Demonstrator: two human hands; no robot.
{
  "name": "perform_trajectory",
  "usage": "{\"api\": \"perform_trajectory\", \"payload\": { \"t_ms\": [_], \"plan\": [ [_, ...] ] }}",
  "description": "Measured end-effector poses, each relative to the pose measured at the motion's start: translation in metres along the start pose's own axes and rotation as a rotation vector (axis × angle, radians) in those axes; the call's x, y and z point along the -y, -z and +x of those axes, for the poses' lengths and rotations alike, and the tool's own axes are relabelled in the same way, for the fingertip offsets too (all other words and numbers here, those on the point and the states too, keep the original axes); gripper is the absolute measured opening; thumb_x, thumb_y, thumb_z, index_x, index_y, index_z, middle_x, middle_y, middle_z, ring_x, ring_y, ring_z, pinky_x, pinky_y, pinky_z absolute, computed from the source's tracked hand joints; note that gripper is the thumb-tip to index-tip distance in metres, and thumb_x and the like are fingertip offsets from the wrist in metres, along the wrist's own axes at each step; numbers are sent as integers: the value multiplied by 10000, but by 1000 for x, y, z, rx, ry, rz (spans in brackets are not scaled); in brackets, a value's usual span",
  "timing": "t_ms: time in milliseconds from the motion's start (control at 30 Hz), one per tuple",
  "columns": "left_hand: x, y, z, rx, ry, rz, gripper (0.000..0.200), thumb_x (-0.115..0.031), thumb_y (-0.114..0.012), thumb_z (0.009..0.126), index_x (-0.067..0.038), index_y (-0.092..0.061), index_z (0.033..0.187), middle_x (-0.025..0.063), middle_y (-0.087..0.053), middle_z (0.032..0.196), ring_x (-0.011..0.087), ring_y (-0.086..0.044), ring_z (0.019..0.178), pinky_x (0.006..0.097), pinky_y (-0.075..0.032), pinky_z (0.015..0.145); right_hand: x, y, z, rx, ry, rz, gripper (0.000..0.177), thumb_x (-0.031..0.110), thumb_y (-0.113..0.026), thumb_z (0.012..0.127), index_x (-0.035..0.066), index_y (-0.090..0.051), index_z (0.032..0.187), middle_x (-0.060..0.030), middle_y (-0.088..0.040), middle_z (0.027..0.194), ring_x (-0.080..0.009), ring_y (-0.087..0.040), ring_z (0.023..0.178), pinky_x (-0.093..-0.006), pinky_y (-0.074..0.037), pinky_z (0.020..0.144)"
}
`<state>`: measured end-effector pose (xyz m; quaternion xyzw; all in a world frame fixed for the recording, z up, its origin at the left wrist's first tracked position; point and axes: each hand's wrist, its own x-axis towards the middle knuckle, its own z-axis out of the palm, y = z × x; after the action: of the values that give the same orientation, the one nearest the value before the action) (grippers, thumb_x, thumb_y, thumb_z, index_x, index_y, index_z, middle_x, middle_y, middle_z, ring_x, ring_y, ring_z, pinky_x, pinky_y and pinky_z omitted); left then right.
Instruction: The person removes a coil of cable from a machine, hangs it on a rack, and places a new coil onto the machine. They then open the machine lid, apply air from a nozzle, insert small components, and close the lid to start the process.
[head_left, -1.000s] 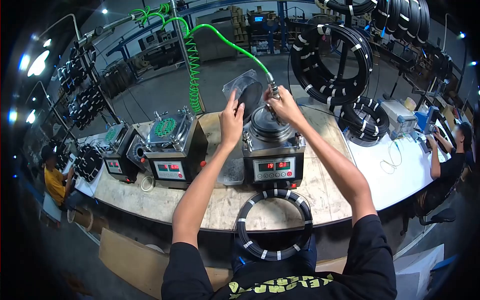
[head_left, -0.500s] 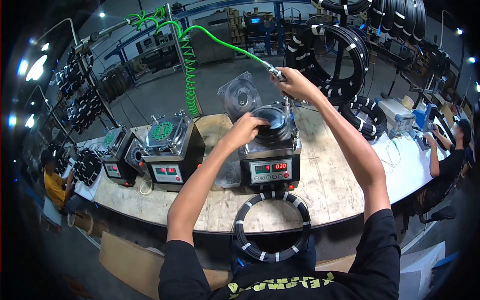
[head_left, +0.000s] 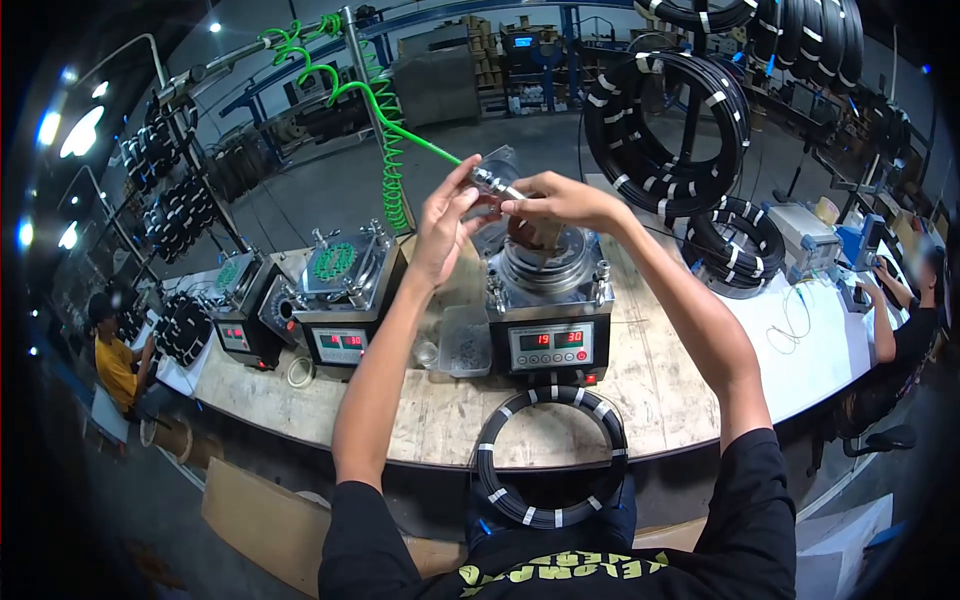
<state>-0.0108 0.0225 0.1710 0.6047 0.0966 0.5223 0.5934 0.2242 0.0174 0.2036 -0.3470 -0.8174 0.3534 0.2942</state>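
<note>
My right hand (head_left: 570,200) is closed around a metal air blow gun (head_left: 494,184) on a green coiled hose (head_left: 420,141), above the near polishing machine (head_left: 550,345). Beside the gun's hose end, my left hand (head_left: 445,225) has its fingers curled; what they grip is hard to make out. Under both hands is the machine's round metal platen (head_left: 545,275). A brownish patch (head_left: 537,235) over the platen is partly hidden by my right hand. Behind the hands, a clear lid (head_left: 500,158) stands raised.
Two similar machines (head_left: 345,290) (head_left: 238,310) with green-topped fixtures stand left. A clear tub (head_left: 465,345) sits beside the near machine. A black cable coil (head_left: 484,455) overhangs the bench edge. More coils (head_left: 735,110) hang right. Co-workers (head_left: 112,355) (head_left: 905,310) sit at either side.
My left hand has risen off the platen to the air gun. My right hand has come lower, and the gun now points down and right. The near machine's display reads differently.
</note>
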Motion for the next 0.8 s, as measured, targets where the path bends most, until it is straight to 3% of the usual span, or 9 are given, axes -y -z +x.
{"api": "perform_trajectory", "payload": {
  "t_ms": [100,133,200,267,367,433,533,667,800],
  "plan": [
    [-30,11,-2,-48,-43,220,438,-86,-577,1015,-54,-544,1451,79,-687,1193,154,-683,1004,325,-615,834,-2,-20,-10,-19,-59,241,521,414,-595,1044,59,-573,1425,-82,-704,1122,-152,-680,976,-307,-573,820],
    [-41,17,-2,-63,-43,294,424,-82,-589,1013,-48,-561,1435,82,-694,1182,145,-687,978,310,-625,803,-6,-15,-13,-2,-137,256,492,406,-610,1033,68,-610,1390,-118,-717,1158,-200,-695,1048,-343,-583,866],
    [-63,34,-2,-86,12,391,409,-70,-608,1006,-43,-578,1413,100,-689,1196,127,-689,946,282,-630,775,-13,-11,-30,-110,-153,-256,464,385,-676,982,92,-655,1341,-186,-717,1175,-310,-700,1098,-405,-579,897],
    [-80,54,-2,-108,62,466,437,-53,-602,1003,-49,-550,1437,120,-688,1181,123,-689,934,269,-637,779,-30,-11,-46,-148,-370,-614,455,354,-742,914,114,-690,1297,-238,-674,1220,-393,-662,1148,-461,-539,968],
    [-80,84,3,-181,105,525,504,19,-569,981,-57,-504,1474,120,-637,1121,165,-692,927,293,-656,800,-78,-24,-59,-109,-354,-687,464,341,-768,882,130,-699,1290,-217,-640,1214,-410,-616,1179,-466,-492,1032],
    [-73,102,12,-224,127,547,538,52,-554,956,-53,-491,1480,105,-582,1101,184,-686,913,319,-666,816,-75,-37,-60,-211,-347,-669,450,346,-762,887,137,-707,1282,-206,-617,1212,-398,-592,1196,-463,-474,1050],
    [-46,129,26,-235,230,613,570,4,-574,962,-55,-437,1513,109,-578,1208,159,-661,879,343,-662,848,-73,-49,-61,-309,-304,-694,423,355,-743,899,140,-722,1263,-187,-611,1180,-386,-556,1209,-453,-458,1055],
    [-6,164,52,-350,245,557,583,-16,-589,957,-66,-437,1517,94,-544,1244,156,-606,980,377,-645,882,-78,-54,-61,-308,-168,-744,381,311,-701,934,95,-725,1248,-179,-617,1235,-362,-547,1204,-430,-454,1043],
    [11,197,79,-457,339,714,551,-99,-633,929,-92,-533,1472,32,-617,1103,113,-569,955,286,-530,800,-84,-49,-61,-318,-138,-632,327,229,-654,950,67,-729,1224,-153,-632,1243,-336,-557,1178,-407,-444,1045]
  ]
}}
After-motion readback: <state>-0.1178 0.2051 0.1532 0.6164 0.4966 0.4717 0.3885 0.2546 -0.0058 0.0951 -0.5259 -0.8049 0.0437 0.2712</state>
